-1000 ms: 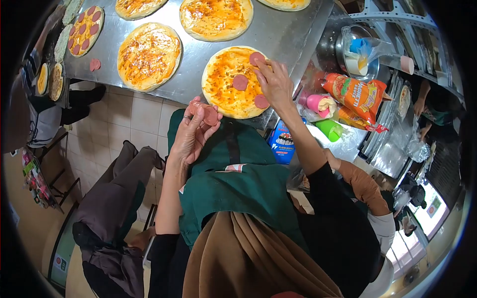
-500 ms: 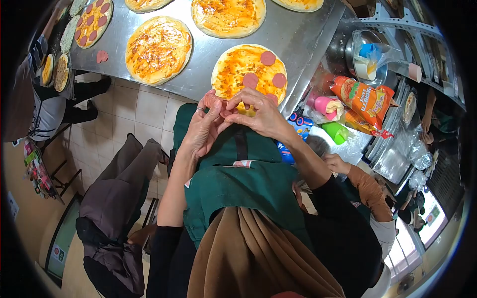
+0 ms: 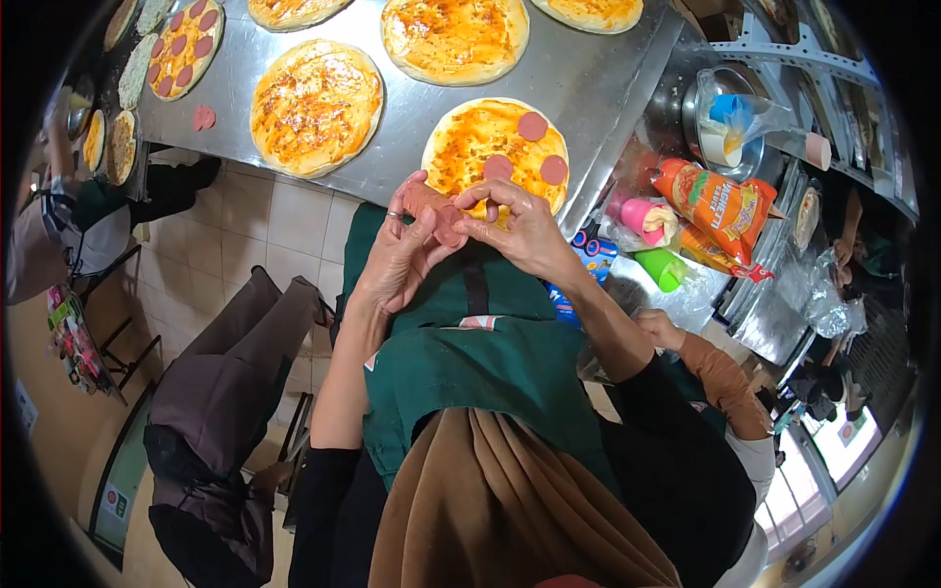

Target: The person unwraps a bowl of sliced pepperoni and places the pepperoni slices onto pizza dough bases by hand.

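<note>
In front of my body, my left hand (image 3: 394,257) is closed around a short stack of pepperoni slices (image 3: 431,208). My right hand (image 3: 529,233) pinches at the near end of that stack, thumb and forefinger on the edge of a slice. Just beyond my fingers lies a round pizza (image 3: 461,145) with red-orange sauce on its top. Pepperoni slices (image 3: 532,125) sit on its right half and middle; its near edge is partly hidden by my hands.
The steel table (image 3: 412,118) holds several sauced pizzas (image 3: 316,108) and one pizza topped with pepperoni (image 3: 184,47). Loose slices (image 3: 203,118) lie near its edge. At right are an orange spaghetti sauce pouch (image 3: 720,204), a green cup (image 3: 661,267) and a metal bowl (image 3: 760,147). Other people stand on both sides.
The stack in my left hand has tilted up into plain view, and my right fingers have shifted onto its near end. The pizzas appear slightly lower in the view.
</note>
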Action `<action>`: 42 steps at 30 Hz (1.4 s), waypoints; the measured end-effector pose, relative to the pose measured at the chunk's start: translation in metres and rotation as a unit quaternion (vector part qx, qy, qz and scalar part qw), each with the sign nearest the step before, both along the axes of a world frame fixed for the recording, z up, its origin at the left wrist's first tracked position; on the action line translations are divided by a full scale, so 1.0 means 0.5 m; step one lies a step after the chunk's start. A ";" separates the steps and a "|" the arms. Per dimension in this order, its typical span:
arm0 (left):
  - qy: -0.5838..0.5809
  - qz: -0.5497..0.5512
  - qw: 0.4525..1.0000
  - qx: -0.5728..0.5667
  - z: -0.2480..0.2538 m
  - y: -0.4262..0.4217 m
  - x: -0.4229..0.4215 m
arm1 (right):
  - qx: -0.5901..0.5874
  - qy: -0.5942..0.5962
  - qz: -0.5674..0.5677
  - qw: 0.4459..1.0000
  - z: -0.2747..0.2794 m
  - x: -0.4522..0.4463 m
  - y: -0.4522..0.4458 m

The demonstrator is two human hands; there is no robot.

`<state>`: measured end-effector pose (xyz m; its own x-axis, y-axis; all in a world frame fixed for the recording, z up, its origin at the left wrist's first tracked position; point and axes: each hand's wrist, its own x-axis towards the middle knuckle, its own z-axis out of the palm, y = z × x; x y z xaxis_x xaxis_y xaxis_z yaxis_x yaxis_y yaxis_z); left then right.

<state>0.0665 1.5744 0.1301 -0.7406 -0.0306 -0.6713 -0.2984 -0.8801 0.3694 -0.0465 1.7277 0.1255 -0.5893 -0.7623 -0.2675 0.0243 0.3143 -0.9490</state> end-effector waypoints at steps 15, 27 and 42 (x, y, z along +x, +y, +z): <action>0.026 -0.015 0.998 -0.048 -0.003 0.006 0.001 | -0.018 -0.147 0.011 0.989 -0.014 -0.007 -0.005; -0.047 0.055 0.996 -0.052 -0.038 -0.011 0.028 | 0.089 0.071 -0.039 0.993 -0.103 -0.171 0.005; -0.030 0.080 0.996 -0.039 -0.029 -0.011 0.028 | 0.086 0.374 -0.022 0.923 -0.137 -0.179 -0.062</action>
<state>0.0805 1.5689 0.1157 -0.6802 -0.1986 -0.7057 -0.1803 -0.8878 0.4235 -0.1361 1.6969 0.0573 -0.6881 -0.7169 0.1120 -0.6010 0.4767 -0.6415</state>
